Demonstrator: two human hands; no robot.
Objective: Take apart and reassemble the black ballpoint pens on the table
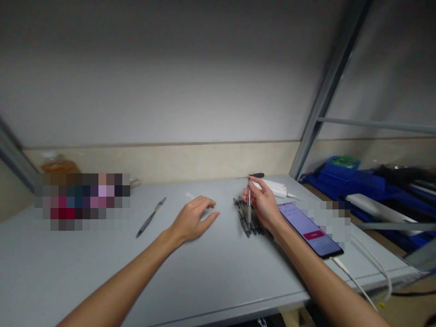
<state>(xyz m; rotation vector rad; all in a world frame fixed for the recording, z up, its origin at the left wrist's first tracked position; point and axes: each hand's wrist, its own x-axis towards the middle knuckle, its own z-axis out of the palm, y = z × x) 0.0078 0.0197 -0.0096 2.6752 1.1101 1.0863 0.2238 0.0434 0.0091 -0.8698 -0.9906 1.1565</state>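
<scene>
My right hand (264, 204) holds a grey pen (249, 204) upright, tip down, over a pile of several dark pens (245, 217) lying on the grey table (204, 268). My left hand (195, 219) rests palm down on the table to the left of the pile, fingers loosely spread and holding nothing. A single grey pen (150, 217) lies by itself further left.
A phone (309, 229) with a lit screen lies right of my right hand, a white cable (354, 281) running off its near end. A white device (276, 187) and a black-handled tool (254, 175) lie behind. Blue crates (354, 184) stand at right. A bottle (56, 164) stands at back left.
</scene>
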